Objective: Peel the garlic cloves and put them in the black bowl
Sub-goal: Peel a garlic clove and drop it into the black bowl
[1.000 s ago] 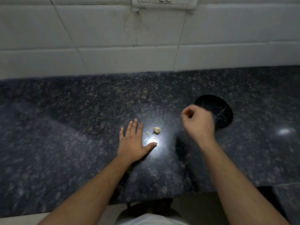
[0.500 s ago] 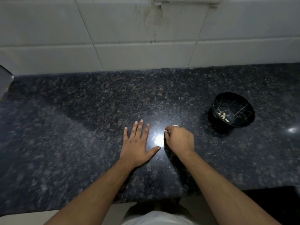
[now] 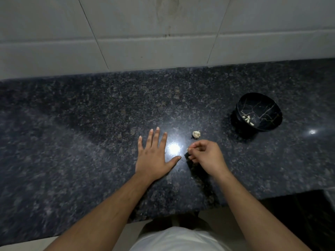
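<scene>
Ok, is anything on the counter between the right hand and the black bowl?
Nothing visible. From the right hand, pinching a small pale piece, to the black bowl is bare counter. The garlic piece lies just beyond the fingers, left of that line.

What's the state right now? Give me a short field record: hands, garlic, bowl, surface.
left hand: flat on the counter, fingers straight, holding nothing
right hand: fingers curled, pinching a small pale piece, too small to identify
garlic piece: on the counter beyond the right hand, untouched
black bowl: upright, far right, several peeled cloves inside
counter: dark speckled granite
</scene>
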